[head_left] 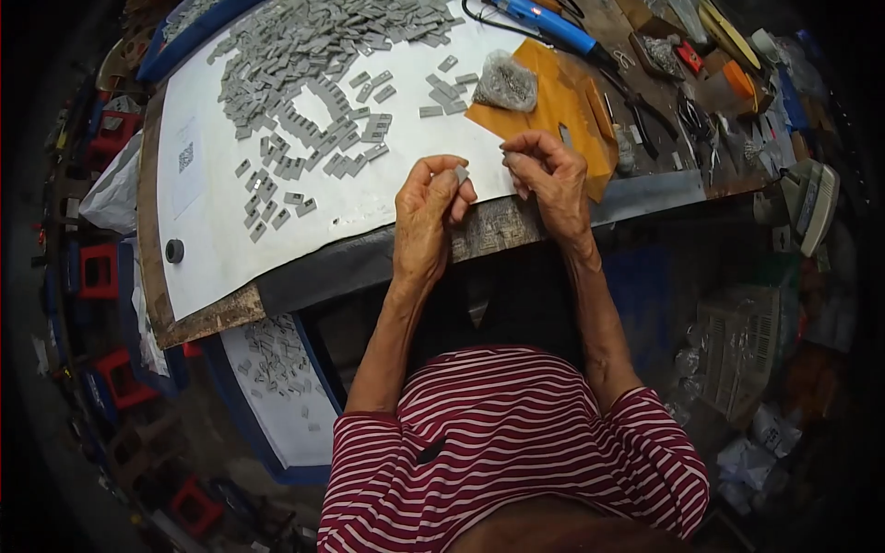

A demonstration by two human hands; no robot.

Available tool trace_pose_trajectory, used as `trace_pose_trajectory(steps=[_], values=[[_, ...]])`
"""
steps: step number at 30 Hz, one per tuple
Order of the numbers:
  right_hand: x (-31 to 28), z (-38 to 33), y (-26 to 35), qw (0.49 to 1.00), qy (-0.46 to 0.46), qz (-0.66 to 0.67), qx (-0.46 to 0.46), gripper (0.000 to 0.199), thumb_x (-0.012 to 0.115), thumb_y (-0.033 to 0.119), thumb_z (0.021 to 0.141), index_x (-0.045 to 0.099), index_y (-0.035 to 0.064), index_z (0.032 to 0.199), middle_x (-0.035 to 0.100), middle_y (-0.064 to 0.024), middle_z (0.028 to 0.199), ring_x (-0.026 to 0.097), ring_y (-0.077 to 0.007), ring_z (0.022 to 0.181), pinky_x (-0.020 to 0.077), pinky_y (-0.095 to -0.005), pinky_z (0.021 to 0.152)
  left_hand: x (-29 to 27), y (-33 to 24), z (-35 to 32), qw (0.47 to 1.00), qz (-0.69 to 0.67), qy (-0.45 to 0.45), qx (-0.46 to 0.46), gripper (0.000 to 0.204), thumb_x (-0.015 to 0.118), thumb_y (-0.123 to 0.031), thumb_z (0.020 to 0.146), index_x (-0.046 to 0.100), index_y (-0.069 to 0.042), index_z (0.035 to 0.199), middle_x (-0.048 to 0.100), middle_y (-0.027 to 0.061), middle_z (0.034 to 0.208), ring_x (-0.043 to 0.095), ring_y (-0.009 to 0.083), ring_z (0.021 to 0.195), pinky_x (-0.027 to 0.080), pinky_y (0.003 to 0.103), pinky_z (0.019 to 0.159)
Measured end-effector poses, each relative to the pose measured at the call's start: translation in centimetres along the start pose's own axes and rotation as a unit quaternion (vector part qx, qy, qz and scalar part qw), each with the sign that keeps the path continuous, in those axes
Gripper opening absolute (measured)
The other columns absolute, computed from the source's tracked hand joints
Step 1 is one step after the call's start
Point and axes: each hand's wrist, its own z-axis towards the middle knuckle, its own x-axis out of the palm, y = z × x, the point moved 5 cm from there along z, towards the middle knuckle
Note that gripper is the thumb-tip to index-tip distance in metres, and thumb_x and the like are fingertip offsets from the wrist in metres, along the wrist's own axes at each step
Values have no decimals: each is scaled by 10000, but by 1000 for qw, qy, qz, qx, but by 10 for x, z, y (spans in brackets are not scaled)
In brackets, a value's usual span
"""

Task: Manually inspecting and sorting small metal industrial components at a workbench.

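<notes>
Above the table's front edge, my left hand (430,210) pinches a small flat grey piece (462,173) between thumb and fingertips. Just to its right is my right hand (551,181), its thumb and fingers closed together; whatever is between them is too small to make out. The two hands are apart. Beyond them, a big heap of similar grey pieces (304,51) covers the back of the white sheet (369,217). Several pieces (267,198) lie spread out in front of the heap, and a smaller group (446,94) sits nearer the right hand.
A clear bag of tiny parts (506,83) rests on an orange-brown envelope (590,138) at the right. Behind are a blue tool (553,23) and dark-handled pliers (641,115). A black ring (174,250) sits at the left. Below the table is a blue-rimmed tray (318,473) holding pieces.
</notes>
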Motion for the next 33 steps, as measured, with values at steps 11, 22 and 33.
trace_pose_trajectory(steps=[11,22,33], values=[[17,4,-7,999,48,11,20,138,546,27,796,569,-43,913,568,-28,706,470,-44,548,364,-172,481,-9,15,10,999,34,14,25,214,448,-104,900,406,27,1064,577,109,778,513,100,600,414,204,548],[18,0,-23,997,61,31,41,121,551,10,762,579,-38,870,543,1,639,458,-28,506,360,-152,452,-10,22,7,1000,11,9,-1,198,473,-96,897,405,37,1027,587,150,759,569,151,578,469,221,521],[16,-3,-25,996,68,31,42,124,547,10,760,585,-42,866,540,-3,631,454,-32,500,358,-156,445,-12,23,5,1000,8,16,-7,243,491,-133,893,436,49,1044,593,135,774,555,133,583,445,220,539]])
